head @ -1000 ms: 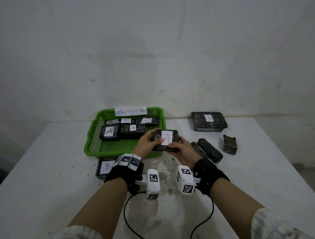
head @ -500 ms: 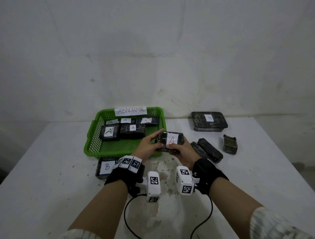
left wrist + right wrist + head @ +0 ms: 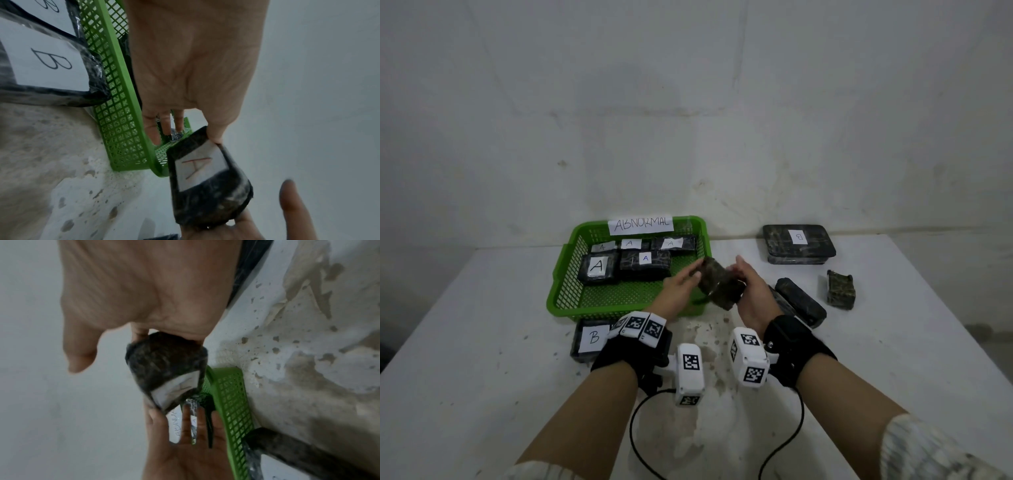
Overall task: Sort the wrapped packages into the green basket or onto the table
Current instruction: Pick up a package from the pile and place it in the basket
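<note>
Over the basket's corner, both hands [image 3: 717, 286] tilt a package [image 3: 719, 283].

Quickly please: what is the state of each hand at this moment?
Left hand: open, fingers straight, thumb touching the package labelled A.
Right hand: holds that package from below, thumb straight.

The basket's [image 3: 558, 301] near half lies open; labelled packages [image 3: 642, 263] crowd its far half.
</note>
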